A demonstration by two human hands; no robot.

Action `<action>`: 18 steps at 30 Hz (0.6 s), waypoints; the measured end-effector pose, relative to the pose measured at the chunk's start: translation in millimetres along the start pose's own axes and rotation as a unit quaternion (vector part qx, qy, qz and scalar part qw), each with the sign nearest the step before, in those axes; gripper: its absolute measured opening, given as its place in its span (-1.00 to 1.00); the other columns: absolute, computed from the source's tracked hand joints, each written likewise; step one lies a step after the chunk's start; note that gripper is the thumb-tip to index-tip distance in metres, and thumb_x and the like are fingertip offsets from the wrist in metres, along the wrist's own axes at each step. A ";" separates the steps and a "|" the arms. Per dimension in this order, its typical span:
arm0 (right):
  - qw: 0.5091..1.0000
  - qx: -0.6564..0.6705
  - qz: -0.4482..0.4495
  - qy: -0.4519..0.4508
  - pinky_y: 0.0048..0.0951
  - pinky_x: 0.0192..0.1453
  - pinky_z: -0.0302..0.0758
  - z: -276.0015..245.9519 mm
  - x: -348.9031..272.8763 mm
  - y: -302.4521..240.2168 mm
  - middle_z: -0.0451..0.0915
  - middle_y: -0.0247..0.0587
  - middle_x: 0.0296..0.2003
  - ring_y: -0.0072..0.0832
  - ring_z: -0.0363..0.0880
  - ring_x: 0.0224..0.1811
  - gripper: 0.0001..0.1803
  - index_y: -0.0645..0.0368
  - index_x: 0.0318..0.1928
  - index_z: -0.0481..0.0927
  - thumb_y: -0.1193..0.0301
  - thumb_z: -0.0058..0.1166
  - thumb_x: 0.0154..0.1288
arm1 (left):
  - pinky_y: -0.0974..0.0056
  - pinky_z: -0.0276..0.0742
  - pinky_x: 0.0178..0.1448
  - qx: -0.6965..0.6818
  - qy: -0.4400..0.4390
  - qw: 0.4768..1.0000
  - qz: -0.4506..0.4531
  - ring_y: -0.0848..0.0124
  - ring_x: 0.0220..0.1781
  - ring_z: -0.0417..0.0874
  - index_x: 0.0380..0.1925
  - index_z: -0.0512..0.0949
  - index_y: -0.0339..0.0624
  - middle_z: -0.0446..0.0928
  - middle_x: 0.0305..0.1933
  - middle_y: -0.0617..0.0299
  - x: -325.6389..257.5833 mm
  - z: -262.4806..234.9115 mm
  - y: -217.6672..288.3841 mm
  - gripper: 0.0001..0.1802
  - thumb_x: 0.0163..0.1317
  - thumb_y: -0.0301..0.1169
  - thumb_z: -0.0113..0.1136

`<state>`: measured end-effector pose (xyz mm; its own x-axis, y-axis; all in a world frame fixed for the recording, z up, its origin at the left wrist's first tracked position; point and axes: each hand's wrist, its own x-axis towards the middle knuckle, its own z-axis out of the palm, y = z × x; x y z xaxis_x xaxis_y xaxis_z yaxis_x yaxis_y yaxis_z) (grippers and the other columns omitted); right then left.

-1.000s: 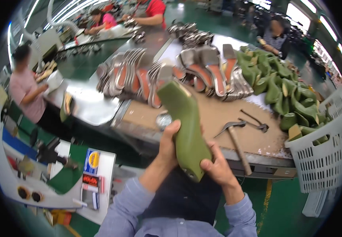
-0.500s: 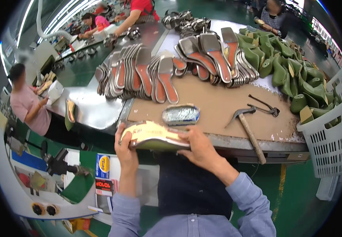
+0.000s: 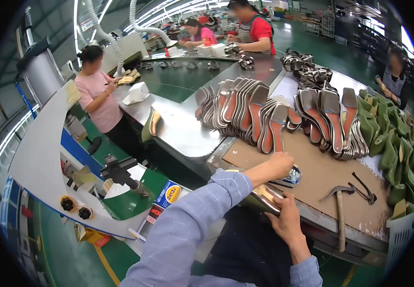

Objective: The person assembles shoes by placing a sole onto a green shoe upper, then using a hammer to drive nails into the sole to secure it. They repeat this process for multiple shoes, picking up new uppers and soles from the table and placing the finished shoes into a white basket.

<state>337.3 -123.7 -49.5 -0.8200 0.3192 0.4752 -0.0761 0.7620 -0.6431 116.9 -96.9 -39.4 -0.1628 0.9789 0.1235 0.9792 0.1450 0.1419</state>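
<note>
- Held low at the near edge of the brown board-topped bench [image 3: 321,177]: a green shoe last with a pale insole on its bottom [image 3: 263,198], lying across the lap, sole side up as far as can be seen.
- Right hand [image 3: 289,221] under and behind the last, fingers clenched around its rear part; grip looks firm.
- Left hand [image 3: 277,166] reaching over the last to a small shiny tin of tacks [image 3: 290,178] on the bench edge; fingers curled into or onto the tin, but cannot tell whether something is pinched between them.
- Wooden-handled steel hammer [image 3: 339,210] lying untouched on the bench, to the right of the tin; dark metal pincers [image 3: 363,189] just beside the hammer head, also at rest.
- Judged from this: insole already laid on the last, fastening seemingly not begun, because the hammer lies unused.
- Far side of the bench: a big fan of grey and orange insoles [image 3: 264,115], waiting.
- Right end of the bench: a heap of green lasts [image 3: 398,143], and a white plastic basket [image 3: 403,234] beyond the corner; many pieces seemingly left to do.
- Behind the bench, other persons working at a steel conveyor table [image 3: 178,100]; not part of this work.
</note>
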 end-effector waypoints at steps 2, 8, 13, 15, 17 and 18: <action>1.000 0.005 -0.001 -0.002 0.00 -0.03 0.57 3.1 0.0 -2.2 0.42 0.17 0.07 0.16 0.57 0.00 -0.31 0.14 0.08 0.38 0.53 0.52 -0.05 | -0.02 0.68 -0.12 -0.037 0.022 0.999 0.004 -0.05 -0.31 0.75 -0.43 0.77 -0.16 0.69 -0.41 -0.11 -8.6 -1.2 -5.2 -0.85 0.02 -0.40 0.29; 1.000 0.007 -0.008 0.003 -0.03 -0.07 0.57 4.7 0.3 -0.4 0.42 0.15 0.07 0.15 0.58 -0.02 -0.31 0.19 0.08 0.37 0.57 0.51 -0.05 | 0.00 0.65 -0.09 -0.147 0.061 0.987 -0.022 -0.03 -0.24 0.74 -0.36 0.70 -0.21 0.70 -0.37 -0.06 -17.9 -18.5 -2.8 -0.85 0.04 -0.43 0.33; 1.000 0.011 0.003 0.006 -0.01 -0.07 0.56 0.6 0.0 0.3 0.42 0.16 0.05 0.15 0.57 -0.03 -0.31 0.16 0.08 0.38 0.55 0.51 -0.05 | 0.03 0.63 -0.10 -0.227 0.105 0.968 -0.010 -0.02 -0.24 0.74 -0.32 0.68 -0.23 0.69 -0.36 -0.07 -18.0 -28.8 -0.8 -0.86 0.15 -0.40 0.33; 1.000 -0.004 -0.003 -0.003 0.00 -0.06 0.56 -0.2 1.3 1.5 0.42 0.15 0.04 0.15 0.56 -0.03 -0.31 0.14 0.08 0.39 0.54 0.51 -0.05 | 0.05 0.62 -0.09 -0.289 0.102 0.952 -0.022 -0.01 -0.24 0.75 -0.31 0.67 -0.25 0.69 -0.35 -0.10 -21.4 -37.1 0.0 -0.85 0.21 -0.39 0.32; 0.999 -0.027 -0.017 0.007 0.00 -0.06 0.55 -1.7 0.1 4.7 0.43 0.15 0.03 0.16 0.55 -0.02 -0.32 0.10 0.09 0.39 0.51 0.50 -0.04 | 0.11 0.61 -0.15 -0.299 0.144 0.941 -0.060 0.08 -0.29 0.74 -0.22 0.58 -0.34 0.68 -0.32 -0.07 -43.0 -60.2 12.9 -0.77 0.27 -0.38 0.31; 1.000 -0.012 -0.022 0.000 0.01 -0.05 0.55 -0.9 2.6 4.1 0.43 0.14 0.03 0.16 0.55 -0.02 -0.33 0.11 0.10 0.41 0.51 0.50 -0.03 | 0.14 0.61 -0.17 -0.312 0.141 0.936 -0.076 0.14 -0.30 0.74 -0.23 0.56 -0.34 0.67 -0.34 -0.03 -61.4 -72.1 19.6 -0.79 0.28 -0.41 0.30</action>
<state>335.4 -119.3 -50.4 -0.8160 0.2849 0.5029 -0.0982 0.7891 -0.6064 137.4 -164.6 26.6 -0.4060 0.8642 0.2972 0.6948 0.0807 0.7147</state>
